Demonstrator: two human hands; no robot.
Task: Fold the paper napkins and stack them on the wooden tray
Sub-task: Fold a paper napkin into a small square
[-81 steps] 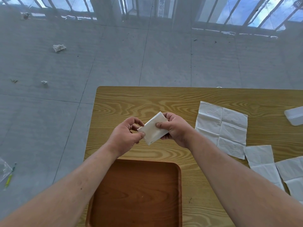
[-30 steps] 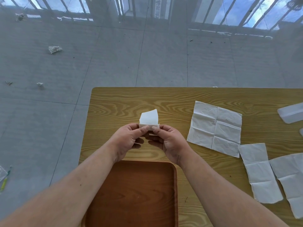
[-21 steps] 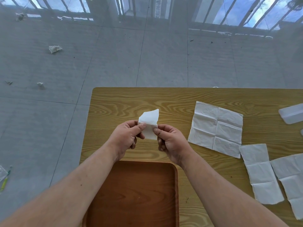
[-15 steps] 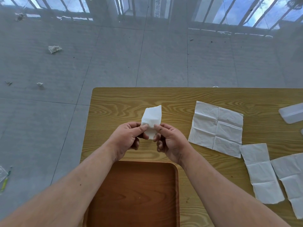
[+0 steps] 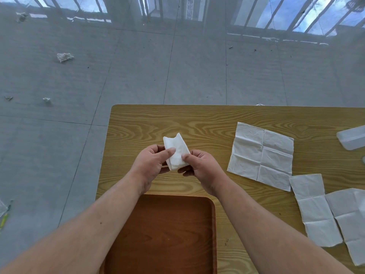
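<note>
White napkin (image 5: pixel 176 153), folded small and a bit crumpled, pinched from both sides by left hand (image 5: pixel 151 165) and right hand (image 5: pixel 201 169) above the wood-grain bench (image 5: pixel 207 121), just past the bare tray (image 5: pixel 212 214). Flat napkins (image 5: pixel 262 155) lie right; grey tile floor (image 5: pixel 138 72) beyond.

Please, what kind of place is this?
Probably a plain indoor room, not a dining room: a wood-grain table stands on a glossy grey tiled floor that reflects barred windows, and crumpled paper scraps lie on that floor.
</note>
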